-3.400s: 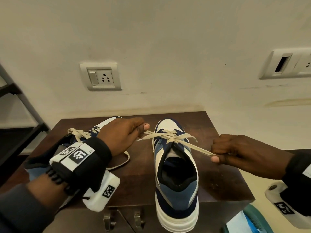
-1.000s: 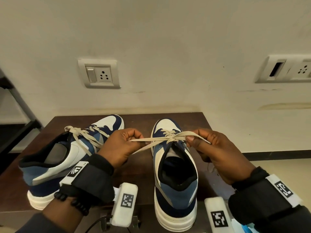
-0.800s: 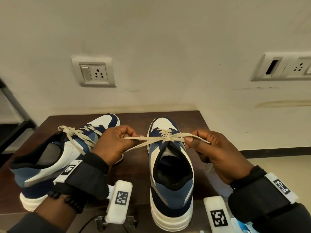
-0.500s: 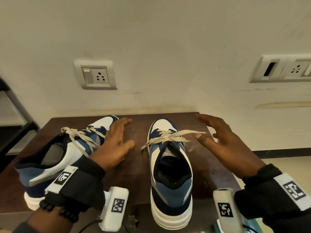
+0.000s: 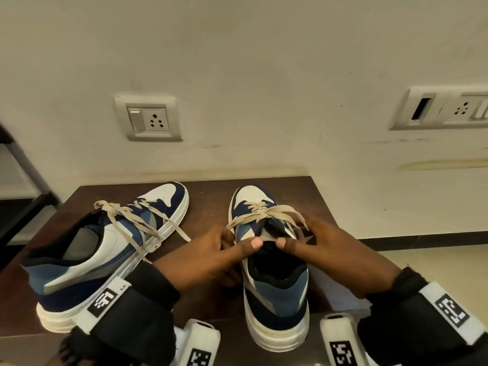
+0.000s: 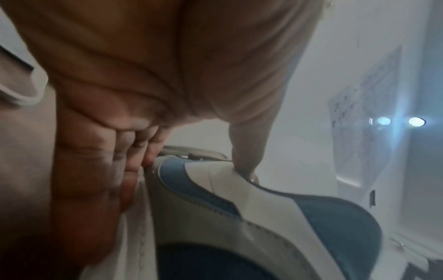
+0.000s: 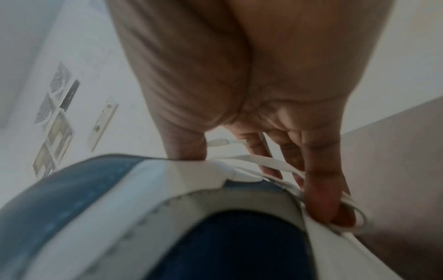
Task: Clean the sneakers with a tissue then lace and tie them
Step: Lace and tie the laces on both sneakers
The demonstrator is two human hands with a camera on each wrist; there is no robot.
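Two blue, navy and white sneakers stand on a dark brown table, toes toward the wall. The left sneaker has its beige lace tied and lies untouched. My left hand and right hand both grip the right sneaker at its collar. The thumbs meet on top at the tongue and the fingers press its two sides. Its beige lace sits knotted above the thumbs. The wrist views show the same sneaker close up, with lace strands under my right fingers.
The table backs onto a cream wall with a switch socket and a second socket panel. A black rack stands at the left. The table's right edge drops to a tiled floor.
My hands pulled the right sneaker's lace ends tight, let them go and spread open. Now both have come back and taken hold of that sneaker at its collar.
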